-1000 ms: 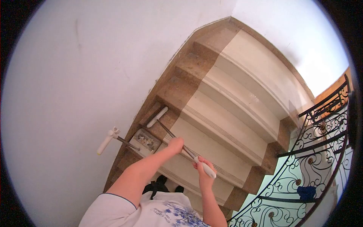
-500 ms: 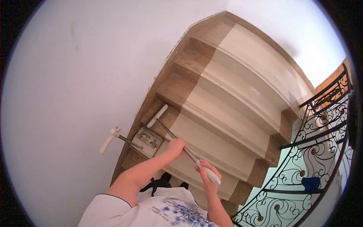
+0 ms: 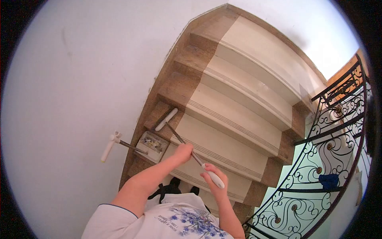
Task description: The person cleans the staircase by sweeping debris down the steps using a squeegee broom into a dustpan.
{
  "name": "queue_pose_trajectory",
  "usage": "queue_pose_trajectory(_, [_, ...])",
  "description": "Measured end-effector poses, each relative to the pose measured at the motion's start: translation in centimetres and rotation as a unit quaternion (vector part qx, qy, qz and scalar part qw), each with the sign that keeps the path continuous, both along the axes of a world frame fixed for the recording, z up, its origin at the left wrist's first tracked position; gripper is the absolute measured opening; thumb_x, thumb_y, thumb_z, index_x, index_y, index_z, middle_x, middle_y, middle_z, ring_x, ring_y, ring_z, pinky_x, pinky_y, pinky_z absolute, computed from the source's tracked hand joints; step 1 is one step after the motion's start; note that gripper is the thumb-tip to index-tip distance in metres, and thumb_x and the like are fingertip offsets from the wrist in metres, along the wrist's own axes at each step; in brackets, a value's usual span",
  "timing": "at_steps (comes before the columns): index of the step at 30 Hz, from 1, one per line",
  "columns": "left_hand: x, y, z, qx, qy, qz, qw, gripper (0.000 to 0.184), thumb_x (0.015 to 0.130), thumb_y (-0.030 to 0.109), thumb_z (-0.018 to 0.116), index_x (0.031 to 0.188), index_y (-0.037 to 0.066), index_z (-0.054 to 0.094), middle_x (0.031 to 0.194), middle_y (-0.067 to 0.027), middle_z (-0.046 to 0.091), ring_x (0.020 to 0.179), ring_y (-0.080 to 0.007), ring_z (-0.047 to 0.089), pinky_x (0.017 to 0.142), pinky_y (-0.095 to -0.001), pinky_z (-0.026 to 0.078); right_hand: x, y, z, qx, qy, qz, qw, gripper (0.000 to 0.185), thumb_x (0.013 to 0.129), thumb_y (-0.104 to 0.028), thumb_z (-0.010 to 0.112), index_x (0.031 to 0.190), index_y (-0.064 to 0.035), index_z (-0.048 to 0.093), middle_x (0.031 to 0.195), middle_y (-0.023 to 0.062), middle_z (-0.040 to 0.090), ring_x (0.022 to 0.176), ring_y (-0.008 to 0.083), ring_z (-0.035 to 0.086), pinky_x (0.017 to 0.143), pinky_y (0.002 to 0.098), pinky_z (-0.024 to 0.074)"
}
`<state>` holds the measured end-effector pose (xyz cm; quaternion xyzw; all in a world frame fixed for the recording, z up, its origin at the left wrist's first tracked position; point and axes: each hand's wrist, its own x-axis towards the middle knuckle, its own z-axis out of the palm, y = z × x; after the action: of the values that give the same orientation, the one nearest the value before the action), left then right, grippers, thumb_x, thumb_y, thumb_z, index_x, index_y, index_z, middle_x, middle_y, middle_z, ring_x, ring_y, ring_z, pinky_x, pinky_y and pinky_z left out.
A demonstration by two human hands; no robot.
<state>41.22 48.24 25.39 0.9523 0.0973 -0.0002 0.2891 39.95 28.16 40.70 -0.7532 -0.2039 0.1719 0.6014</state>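
Note:
A long-handled broom point(image 3: 176, 134) slants across the stairs, its white-backed head point(image 3: 166, 119) and dark bristles at the brown left end of a step. My left hand point(image 3: 184, 153) is closed around the middle of its shaft. Nearer to me, my right hand point(image 3: 215, 179) grips the pale handle end. Just below the broom head, a light dustpan point(image 3: 151, 145) holds grey and whitish debris. Its upright metal stem ends in a white grip point(image 3: 108, 146) leaning out toward the wall, with neither hand on it.
Curved stairs point(image 3: 234, 115) with cream treads and brown ends rise ahead. A white wall point(image 3: 79, 95) borders them on the left. On the right runs a black wrought-iron railing point(image 3: 318, 171) with a dark blue cloth point(image 3: 329, 181) on it. My dark shoes point(image 3: 174, 183) show below.
The broom head has shifted slightly right, away from the wall and the dustpan. Both hands keep their hold on the broom. The camera view has moved a little; the dustpan stays on its step.

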Motion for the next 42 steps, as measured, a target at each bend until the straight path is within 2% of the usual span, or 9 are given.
queue_pose_trajectory(8, [-0.6,-2.8,2.9,-0.052,-0.063,-0.05,0.995,0.012,0.077,0.015,0.06,0.076,0.004,0.055,0.084,-0.0149,0.059,0.078,-0.0373,0.057,0.067,-0.0479,0.046,-1.2,-1.2,4.4,-0.06,-0.055,-0.02,0.996,0.02,0.072,-0.002,0.067,0.092,-0.0036,0.062,0.1,0.0125,0.065,0.091,0.0184,0.063,0.078,0.0278,0.0487])
queue_pose_trajectory(11, [-1.0,-3.5,3.9,-0.042,-0.065,-0.048,0.996,0.014,0.078,0.017,0.06,0.076,0.005,0.054,0.082,-0.0132,0.058,0.078,-0.0363,0.056,0.066,-0.0477,0.045,-1.5,-1.7,5.4,-0.067,-0.128,-0.02,0.989,0.02,0.07,0.002,0.066,0.089,-0.0019,0.062,0.098,0.0119,0.065,0.078,0.0129,0.063,0.069,0.0244,0.049])
queue_pose_trajectory(13, [-1.6,-3.6,5.2,-0.044,-0.079,-0.044,0.995,0.014,0.079,0.018,0.06,0.076,0.005,0.054,0.082,-0.0128,0.058,0.077,-0.0355,0.056,0.066,-0.0462,0.045,-1.7,-2.1,5.8,-0.07,-0.133,0.01,0.989,0.021,0.07,-0.002,0.068,0.09,-0.0055,0.062,0.099,0.013,0.065,0.088,0.0254,0.065,0.075,0.0309,0.0509])
queue_pose_trajectory(23, [-1.9,-0.4,4.4,-0.013,-0.111,0.017,0.994,0.014,0.077,0.019,0.061,0.077,0.007,0.056,0.078,-0.0136,0.056,0.077,-0.0351,0.055,0.067,-0.0453,0.044,-0.4,-0.6,4.2,-0.016,-0.109,0.047,0.993,0.019,0.074,0.004,0.062,0.091,-0.0036,0.062,0.101,0.0127,0.064,0.082,0.0183,0.066,0.072,0.0263,0.051])
queue_pose_trajectory(32, [0.3,2.4,0.0,0.016,-0.07,0.048,0.996,0.007,0.072,0.011,0.06,0.076,0.006,0.056,0.081,-0.0154,0.058,0.079,-0.0358,0.057,0.067,-0.0458,0.045,1.9,1.6,-1.5,0.052,-0.079,0.09,0.991,0.022,0.078,0.007,0.058,0.099,-0.0017,0.06,0.108,0.0115,0.061,0.092,0.0155,0.062,0.076,0.0277,0.0507])
queue_pose_trajectory(34, [0.3,1.5,0.1,0.021,-0.054,0.025,0.998,0.006,0.072,0.01,0.06,0.076,0.006,0.057,0.08,-0.016,0.058,0.079,-0.0362,0.058,0.066,-0.0458,0.046,1.8,0.8,-1.6,0.1,0.047,0.073,0.991,0.023,0.078,0.007,0.058,0.1,-0.0019,0.059,0.108,0.0109,0.061,0.09,0.0155,0.062,0.076,0.0276,0.0506])
queue_pose_trajectory(39, [-0.1,-1.6,1.4,0.014,0.001,-0.049,0.999,0.009,0.074,0.013,0.058,0.08,0.006,0.058,0.078,-0.0183,0.06,0.076,-0.0382,0.058,0.065,-0.0471,0.046,1.1,-2.9,-0.7,-0.01,-0.002,0.075,0.997,0.022,0.079,0.003,0.059,0.1,-0.0036,0.06,0.108,0.0103,0.061,0.088,0.0155,0.063,0.073,0.0277,0.051])
queue_pose_trajectory(40, [0.1,-2.4,1.6,0.005,-0.02,-0.053,0.998,0.01,0.075,0.014,0.057,0.081,0.006,0.059,0.079,-0.0189,0.061,0.076,-0.0386,0.058,0.065,-0.0477,0.046,1.0,-3.8,0.3,-0.037,0.054,0.07,0.995,0.022,0.079,0.001,0.06,0.1,-0.0044,0.06,0.108,0.0104,0.061,0.092,0.0172,0.062,0.077,0.0292,0.0499])
queue_pose_trajectory(42, [0.4,-4.2,2.4,-0.015,0.018,-0.061,0.998,0.019,0.077,0.022,0.061,0.087,0.006,0.06,0.084,-0.0173,0.061,0.081,-0.0377,0.058,0.07,-0.0476,0.046,1.5,-4.9,2.1,-0.041,-0.041,0.099,0.993,0.022,0.079,-0.002,0.061,0.101,-0.0046,0.059,0.108,0.0105,0.062,0.096,0.0205,0.061,0.083,0.0313,0.0478])
